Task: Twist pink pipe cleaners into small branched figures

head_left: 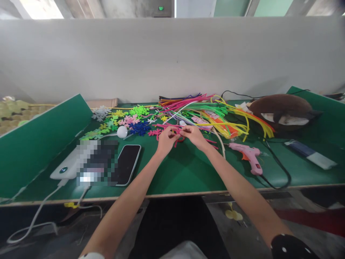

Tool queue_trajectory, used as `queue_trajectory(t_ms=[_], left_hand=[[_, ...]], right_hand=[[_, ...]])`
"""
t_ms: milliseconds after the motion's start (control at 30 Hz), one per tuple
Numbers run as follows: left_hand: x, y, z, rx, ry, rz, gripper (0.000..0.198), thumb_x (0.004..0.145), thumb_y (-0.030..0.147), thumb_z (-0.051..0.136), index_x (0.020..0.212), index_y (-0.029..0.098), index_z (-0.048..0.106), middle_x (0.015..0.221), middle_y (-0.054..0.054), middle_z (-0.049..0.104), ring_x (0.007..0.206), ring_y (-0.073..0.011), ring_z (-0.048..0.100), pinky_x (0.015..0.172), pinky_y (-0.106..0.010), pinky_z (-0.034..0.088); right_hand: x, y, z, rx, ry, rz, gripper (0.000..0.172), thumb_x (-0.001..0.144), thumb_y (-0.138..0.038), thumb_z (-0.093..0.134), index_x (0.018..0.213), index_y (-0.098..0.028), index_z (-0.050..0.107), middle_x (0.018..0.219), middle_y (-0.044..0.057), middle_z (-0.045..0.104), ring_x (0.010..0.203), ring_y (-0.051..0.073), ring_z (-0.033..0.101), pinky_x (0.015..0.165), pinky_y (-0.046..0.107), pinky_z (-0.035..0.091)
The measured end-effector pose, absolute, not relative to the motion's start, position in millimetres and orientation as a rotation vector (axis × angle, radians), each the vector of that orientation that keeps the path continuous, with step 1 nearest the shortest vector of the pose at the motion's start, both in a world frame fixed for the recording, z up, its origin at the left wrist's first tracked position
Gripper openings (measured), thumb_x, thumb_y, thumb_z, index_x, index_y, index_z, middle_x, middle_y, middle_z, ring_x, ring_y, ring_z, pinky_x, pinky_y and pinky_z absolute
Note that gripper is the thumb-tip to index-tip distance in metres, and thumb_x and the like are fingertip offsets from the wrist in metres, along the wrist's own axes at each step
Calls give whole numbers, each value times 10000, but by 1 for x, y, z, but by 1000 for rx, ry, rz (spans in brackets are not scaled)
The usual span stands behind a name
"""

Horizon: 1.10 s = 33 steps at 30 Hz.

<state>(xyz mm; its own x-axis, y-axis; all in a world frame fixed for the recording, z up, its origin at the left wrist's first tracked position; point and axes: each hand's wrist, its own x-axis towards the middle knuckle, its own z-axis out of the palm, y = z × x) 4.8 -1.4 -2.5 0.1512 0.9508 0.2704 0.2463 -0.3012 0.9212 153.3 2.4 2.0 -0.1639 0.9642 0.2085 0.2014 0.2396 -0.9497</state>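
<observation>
Both my hands meet above the middle of the green table (pixel 178 172). My left hand (pixel 166 138) and my right hand (pixel 192 135) each pinch part of a pink pipe cleaner (pixel 176 130), fingers closed around it. Just behind them lies a big loose pile of coloured pipe cleaners (pixel 212 111) in pink, green, yellow and orange. Left of my hands, several coloured felt snowflake shapes (pixel 126 120) are spread on the table.
A pink glue gun (pixel 249 156) with a black cord lies right of my hands. A dark phone (pixel 126 163), a white power bank (pixel 67 167) and a small white ball (pixel 122 132) sit at left. A brown plush object (pixel 283 111) is at back right. Green dividers flank the table.
</observation>
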Motion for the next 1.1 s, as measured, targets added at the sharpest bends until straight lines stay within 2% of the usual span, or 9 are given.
queue_trajectory(t_ms=[233,367,500,633,867,967,1100], left_hand=[[5,-1,-2,1787,1150,1163,135,683,175,633,803,167,571,513,48,558,504,-107,530,531,-226,387],[4,1,-3,1694,1031,1112,94,727,224,603,770,160,549,561,19,597,514,-116,568,534,-235,435],[2,3,-3,1565,937,1103,118,744,253,595,728,150,538,562,5,591,504,-117,572,552,-260,476],[2,4,-2,1581,919,1150,136,720,251,617,671,144,550,553,8,577,507,-112,565,542,-251,472],[2,3,-3,1528,891,1209,118,694,236,622,647,140,573,532,9,581,497,-104,554,526,-227,455],[2,4,-4,1492,901,1264,117,699,231,623,645,140,574,533,15,573,493,-97,543,528,-222,444],[0,6,-5,1436,940,1390,110,710,238,624,675,141,584,557,15,583,514,-88,536,542,-210,433]], right_hand=[[153,2,0,-1079,-1520,1181,312,648,-452,660,655,-149,583,630,6,554,604,122,502,626,282,412],[153,3,-2,-1039,-1552,1226,353,653,-485,653,613,-165,508,624,-8,509,607,117,485,621,277,416],[152,0,0,-985,-1591,1332,373,693,-525,621,669,-174,497,669,1,520,631,124,502,611,273,417],[149,-5,3,-959,-1516,1448,362,704,-509,632,699,-174,495,690,7,543,641,124,525,593,259,414],[147,-5,3,-941,-1478,1435,374,702,-516,633,694,-162,512,629,-7,534,542,101,495,473,228,361],[149,-4,4,-935,-1409,1389,352,683,-483,666,692,-156,537,625,-8,541,532,91,484,486,228,385],[151,-4,6,-939,-1304,1459,310,648,-408,711,779,-157,583,673,2,584,566,103,533,547,248,445]])
